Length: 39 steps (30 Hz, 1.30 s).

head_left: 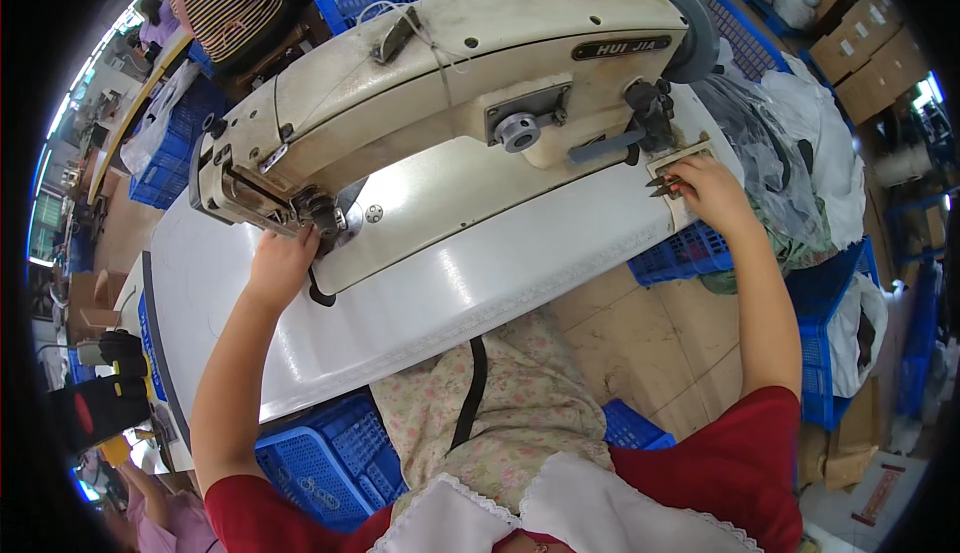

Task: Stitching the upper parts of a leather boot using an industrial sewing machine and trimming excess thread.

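A cream industrial sewing machine stretches across a glossy white table. At its needle end, my left hand is closed, with fingertips up against the presser foot area; whatever they pinch is hidden or too small to make out. Over at the right end of the table, my right hand grips small dark thread snips with a bit of orange at the fingers. The snips' blades point left, above a small tray-like recess by the machine's base.
Blue plastic crates stand under the table's near edge. To the right are a grey handwheel, clear and white plastic bags and another blue crate. A person in a striped top sits at the far left.
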Tool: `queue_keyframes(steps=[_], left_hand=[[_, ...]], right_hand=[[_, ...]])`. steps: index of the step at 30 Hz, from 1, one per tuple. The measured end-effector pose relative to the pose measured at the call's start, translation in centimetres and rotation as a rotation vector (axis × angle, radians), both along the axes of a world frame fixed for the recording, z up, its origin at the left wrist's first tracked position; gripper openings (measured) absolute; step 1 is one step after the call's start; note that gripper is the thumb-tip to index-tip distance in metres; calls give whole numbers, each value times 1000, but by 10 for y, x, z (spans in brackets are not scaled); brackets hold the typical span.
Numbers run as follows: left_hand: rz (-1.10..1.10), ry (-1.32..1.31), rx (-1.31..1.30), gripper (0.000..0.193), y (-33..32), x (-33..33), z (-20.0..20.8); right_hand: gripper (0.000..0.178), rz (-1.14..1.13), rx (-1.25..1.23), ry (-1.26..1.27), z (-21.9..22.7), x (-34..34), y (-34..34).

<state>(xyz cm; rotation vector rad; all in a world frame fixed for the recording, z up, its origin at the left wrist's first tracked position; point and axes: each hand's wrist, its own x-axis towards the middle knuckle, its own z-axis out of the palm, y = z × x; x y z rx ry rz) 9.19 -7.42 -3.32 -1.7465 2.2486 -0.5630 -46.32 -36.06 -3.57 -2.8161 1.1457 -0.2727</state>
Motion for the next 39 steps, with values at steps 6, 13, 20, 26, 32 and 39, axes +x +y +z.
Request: queue_keyframes(steps=[6,13,20,26,32,39], left_hand=[[252,-83,232,49,2,-15,1],[472,-403,212,51,10,-57,-6],[462,-287,216,56,18,-55,-1],[511,-107,80,57,18,-54,-16],[499,-24,6,58,13,-56,-22],[344,-148,-262,44,29,-50,-29]], right_hand=[[29,33,-184,-17,-20,-13,0],[28,-241,526,-1060,-14,29,75],[33,-23,1396,-972,9,171,191],[65,386,889,-937,20,334,256],[95,310,226,-1116,27,406,259],[93,399,270,-1060,19,393,267]])
